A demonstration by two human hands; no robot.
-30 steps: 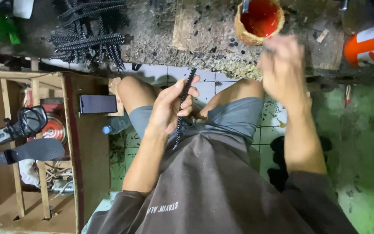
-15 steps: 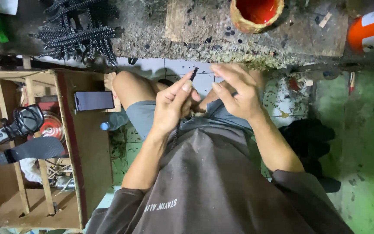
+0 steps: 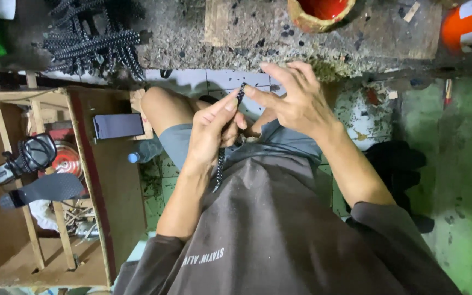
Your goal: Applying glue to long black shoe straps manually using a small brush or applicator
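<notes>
We wore a dark grey-brown top with long sleeves pushed up above the elbows, so both forearms were bare down to the left hand (image 3: 210, 136) and the right hand (image 3: 296, 101). Small pale lettering ran across the chest of the top, below the left hand. Grey-blue shorts showed just under both hands, ending above the knee. Our hands were bare, with no gloves, rings or watch, and the fingernails were short.
</notes>
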